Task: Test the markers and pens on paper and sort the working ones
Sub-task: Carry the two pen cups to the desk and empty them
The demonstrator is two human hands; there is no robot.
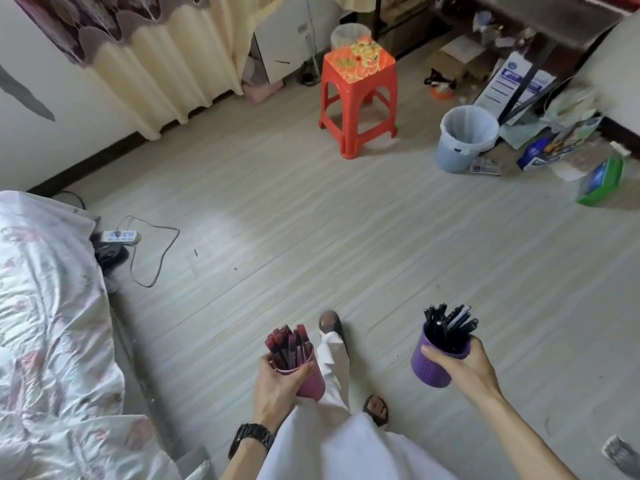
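Observation:
My left hand point(275, 386) grips a purple-pink cup point(311, 382) packed with several red pens point(289, 344), held low in front of my legs. My right hand point(465, 367) grips a purple perforated cup point(427, 367) holding several black pens point(448, 322), out to the right at about the same height. Both cups are upright and carried above the floor. No paper is in sight.
A red plastic stool point(358, 91) stands ahead on the pale wooden floor. A blue lined bin point(462, 138) and scattered bags and boxes point(561, 147) lie at the right. A bed point(48, 323) fills the left, with a power strip and cable point(121, 237) beside it.

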